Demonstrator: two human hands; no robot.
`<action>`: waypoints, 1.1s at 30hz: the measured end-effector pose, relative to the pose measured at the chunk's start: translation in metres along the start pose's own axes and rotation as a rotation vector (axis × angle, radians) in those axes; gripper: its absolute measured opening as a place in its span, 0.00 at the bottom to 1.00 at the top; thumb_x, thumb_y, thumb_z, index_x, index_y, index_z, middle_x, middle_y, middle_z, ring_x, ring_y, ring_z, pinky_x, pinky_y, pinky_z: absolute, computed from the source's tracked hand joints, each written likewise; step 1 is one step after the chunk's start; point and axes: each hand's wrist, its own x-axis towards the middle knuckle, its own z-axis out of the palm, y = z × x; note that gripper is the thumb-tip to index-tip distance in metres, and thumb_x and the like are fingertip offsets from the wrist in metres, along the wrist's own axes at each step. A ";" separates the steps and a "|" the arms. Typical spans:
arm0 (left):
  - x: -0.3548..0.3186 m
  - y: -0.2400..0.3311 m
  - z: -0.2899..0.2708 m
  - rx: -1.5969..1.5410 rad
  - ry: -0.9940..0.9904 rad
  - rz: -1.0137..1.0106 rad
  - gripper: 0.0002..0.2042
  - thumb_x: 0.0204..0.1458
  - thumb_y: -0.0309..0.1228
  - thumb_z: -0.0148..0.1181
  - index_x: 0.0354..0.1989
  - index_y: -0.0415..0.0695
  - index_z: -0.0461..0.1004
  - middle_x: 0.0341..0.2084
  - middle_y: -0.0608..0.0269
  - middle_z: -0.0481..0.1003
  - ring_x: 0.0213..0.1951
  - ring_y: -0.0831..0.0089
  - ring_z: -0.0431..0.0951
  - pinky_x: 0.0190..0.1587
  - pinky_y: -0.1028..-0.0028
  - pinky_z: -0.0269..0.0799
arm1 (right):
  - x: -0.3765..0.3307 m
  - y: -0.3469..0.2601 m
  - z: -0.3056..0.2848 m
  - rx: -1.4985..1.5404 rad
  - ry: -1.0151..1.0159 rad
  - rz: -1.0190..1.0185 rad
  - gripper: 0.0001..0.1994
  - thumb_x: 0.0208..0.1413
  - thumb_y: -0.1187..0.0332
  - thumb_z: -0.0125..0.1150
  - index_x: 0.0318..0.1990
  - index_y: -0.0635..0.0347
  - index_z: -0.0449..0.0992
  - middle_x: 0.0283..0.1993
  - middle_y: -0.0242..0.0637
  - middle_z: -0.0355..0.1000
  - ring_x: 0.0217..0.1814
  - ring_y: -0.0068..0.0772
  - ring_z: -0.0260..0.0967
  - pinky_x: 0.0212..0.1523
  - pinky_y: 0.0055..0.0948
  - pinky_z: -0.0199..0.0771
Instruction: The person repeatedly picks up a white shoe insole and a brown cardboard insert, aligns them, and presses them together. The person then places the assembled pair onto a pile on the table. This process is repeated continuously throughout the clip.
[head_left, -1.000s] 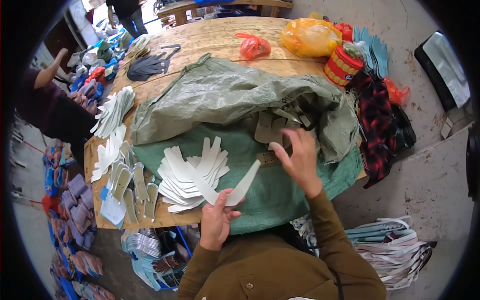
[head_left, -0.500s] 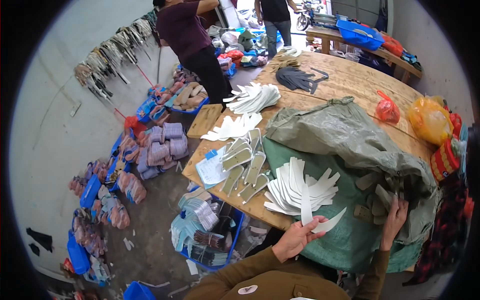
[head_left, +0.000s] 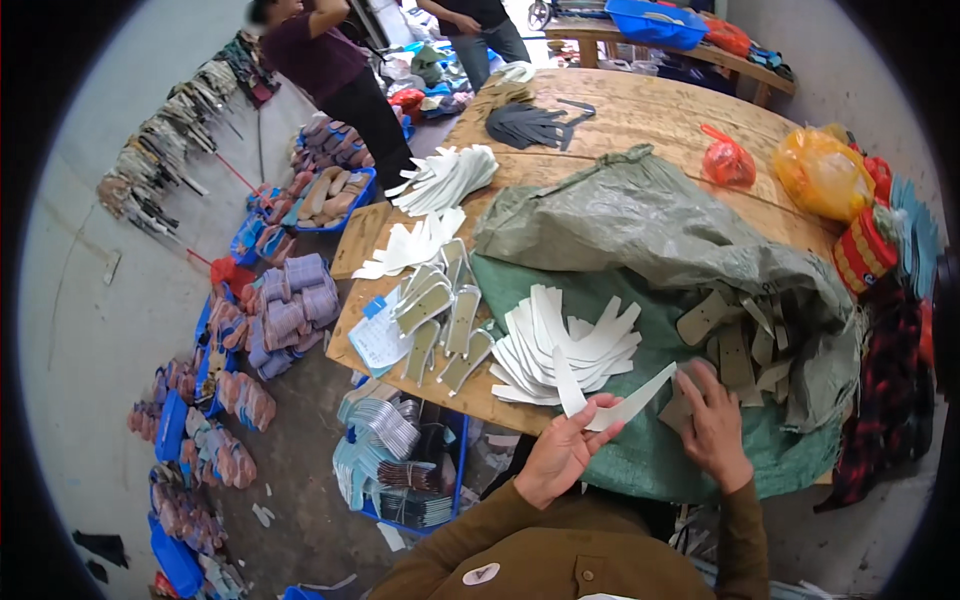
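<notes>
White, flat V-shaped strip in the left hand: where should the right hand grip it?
Probably pinch the white, flat V-shaped strip near its right tip, across the faces, coming from the right. That end juts free toward the bare right hand; the bare left hand occupies the bend.

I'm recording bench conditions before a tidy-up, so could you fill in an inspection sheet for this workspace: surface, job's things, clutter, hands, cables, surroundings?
Surface: wooden table, partly covered by a grey-green sack.
Job's things: curved white strip, fanned white stack, tan pieces at the sack's opening.
Clutter: red bag, yellow bag, red container, paper sheet.
Hands: left hand grips the white strip; right hand is at the tan pieces, grip unclear.
Cables: nothing seen on the table.
Surroundings: person in a dark purple top and another person beyond the table; blue crate below its near edge.
</notes>
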 end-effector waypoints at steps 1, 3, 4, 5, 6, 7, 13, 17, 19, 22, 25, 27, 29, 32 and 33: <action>0.001 -0.002 -0.001 -0.015 -0.005 0.009 0.17 0.66 0.32 0.46 0.58 0.33 0.64 0.57 0.51 0.68 0.58 0.64 0.71 0.63 0.65 0.69 | 0.002 0.007 -0.007 -0.074 -0.056 -0.053 0.35 0.40 0.73 0.63 0.62 0.53 0.65 0.62 0.40 0.62 0.53 0.48 0.64 0.49 0.44 0.64; 0.001 -0.007 -0.004 -0.062 -0.016 0.002 0.17 0.66 0.30 0.45 0.59 0.33 0.63 0.57 0.49 0.68 0.60 0.61 0.69 0.65 0.62 0.67 | 0.014 0.016 -0.008 -0.118 -0.150 -0.140 0.35 0.39 0.74 0.62 0.62 0.52 0.65 0.64 0.38 0.62 0.52 0.45 0.65 0.49 0.42 0.66; 0.002 -0.008 -0.003 -0.069 -0.029 0.018 0.18 0.65 0.28 0.45 0.60 0.33 0.62 0.58 0.47 0.67 0.62 0.59 0.67 0.66 0.61 0.65 | 0.018 0.019 -0.015 -0.114 -0.186 -0.119 0.33 0.40 0.75 0.61 0.61 0.52 0.66 0.64 0.37 0.63 0.52 0.43 0.65 0.48 0.40 0.66; -0.001 -0.007 -0.003 -0.079 -0.041 0.035 0.18 0.64 0.27 0.44 0.60 0.32 0.61 0.59 0.45 0.66 0.63 0.57 0.66 0.67 0.59 0.63 | 0.022 0.019 -0.022 -0.110 -0.223 -0.098 0.32 0.41 0.75 0.61 0.60 0.52 0.66 0.64 0.37 0.63 0.52 0.41 0.65 0.48 0.39 0.66; -0.003 -0.009 -0.002 -0.066 -0.014 0.030 0.18 0.65 0.27 0.44 0.60 0.32 0.60 0.60 0.44 0.65 0.64 0.56 0.65 0.68 0.59 0.62 | 0.028 0.021 -0.026 -0.128 -0.227 -0.105 0.30 0.42 0.76 0.60 0.58 0.53 0.68 0.63 0.36 0.64 0.52 0.39 0.65 0.48 0.37 0.66; -0.004 -0.009 -0.002 -0.050 0.012 0.039 0.18 0.65 0.27 0.44 0.61 0.32 0.60 0.60 0.43 0.65 0.64 0.56 0.65 0.68 0.59 0.62 | 0.031 0.023 -0.028 -0.146 -0.225 -0.124 0.28 0.42 0.76 0.60 0.57 0.53 0.69 0.62 0.36 0.65 0.52 0.37 0.66 0.49 0.36 0.66; -0.004 -0.016 -0.010 -0.083 0.062 -0.019 0.14 0.66 0.27 0.42 0.54 0.31 0.64 0.56 0.46 0.69 0.59 0.59 0.71 0.64 0.62 0.68 | 0.048 0.043 -0.006 -0.265 -0.199 -0.468 0.22 0.46 0.72 0.59 0.52 0.53 0.72 0.59 0.34 0.66 0.53 0.34 0.65 0.49 0.34 0.66; 0.005 -0.011 -0.008 0.026 -0.003 -0.048 0.14 0.66 0.28 0.43 0.55 0.33 0.66 0.56 0.51 0.70 0.55 0.65 0.73 0.62 0.67 0.70 | 0.049 0.046 -0.021 -0.291 -0.217 -0.500 0.12 0.50 0.71 0.54 0.44 0.50 0.74 0.55 0.34 0.66 0.50 0.34 0.64 0.48 0.33 0.64; 0.001 -0.006 -0.006 0.000 0.018 -0.026 0.15 0.67 0.30 0.43 0.56 0.31 0.65 0.57 0.49 0.69 0.53 0.64 0.75 0.60 0.70 0.72 | 0.050 0.045 -0.029 -0.294 -0.187 -0.437 0.14 0.45 0.69 0.60 0.41 0.54 0.71 0.48 0.35 0.65 0.48 0.37 0.64 0.47 0.35 0.64; -0.002 -0.005 -0.017 -0.037 0.016 0.004 0.16 0.67 0.31 0.43 0.56 0.32 0.65 0.58 0.49 0.68 0.52 0.65 0.76 0.60 0.71 0.73 | 0.049 0.045 -0.034 -0.214 -0.138 -0.273 0.17 0.40 0.67 0.65 0.39 0.58 0.67 0.43 0.39 0.64 0.45 0.42 0.65 0.44 0.38 0.66; -0.001 -0.002 -0.009 -0.036 0.029 -0.008 0.16 0.67 0.31 0.44 0.56 0.32 0.65 0.58 0.49 0.67 0.52 0.65 0.76 0.60 0.71 0.73 | 0.034 0.048 -0.029 -0.185 -0.011 -0.058 0.21 0.38 0.66 0.68 0.38 0.61 0.65 0.40 0.43 0.62 0.44 0.46 0.65 0.41 0.42 0.68; 0.004 -0.001 -0.009 -0.038 0.018 -0.014 0.15 0.67 0.30 0.44 0.56 0.33 0.66 0.58 0.51 0.68 0.52 0.66 0.75 0.59 0.71 0.73 | 0.026 0.051 -0.013 -0.215 0.050 0.080 0.21 0.39 0.66 0.68 0.39 0.61 0.65 0.40 0.45 0.62 0.43 0.47 0.65 0.38 0.43 0.69; 0.007 -0.003 -0.006 -0.054 0.014 -0.006 0.14 0.67 0.29 0.43 0.56 0.34 0.67 0.57 0.53 0.70 0.53 0.67 0.74 0.59 0.71 0.73 | 0.019 0.046 0.003 -0.201 0.063 0.126 0.21 0.40 0.65 0.69 0.39 0.62 0.64 0.40 0.46 0.63 0.42 0.49 0.67 0.36 0.44 0.70; 0.012 -0.004 -0.007 -0.013 0.010 -0.032 0.15 0.67 0.29 0.43 0.57 0.34 0.66 0.57 0.53 0.70 0.53 0.67 0.74 0.58 0.73 0.73 | 0.018 0.038 0.025 -0.158 0.061 0.184 0.21 0.42 0.64 0.70 0.39 0.62 0.66 0.40 0.47 0.65 0.40 0.52 0.69 0.33 0.46 0.71; 0.012 -0.003 -0.007 -0.027 -0.027 -0.041 0.16 0.67 0.31 0.43 0.57 0.34 0.66 0.57 0.54 0.69 0.52 0.67 0.75 0.59 0.73 0.73 | 0.016 0.042 0.030 -0.130 0.055 0.187 0.20 0.42 0.64 0.70 0.37 0.62 0.66 0.38 0.46 0.66 0.40 0.52 0.69 0.33 0.47 0.71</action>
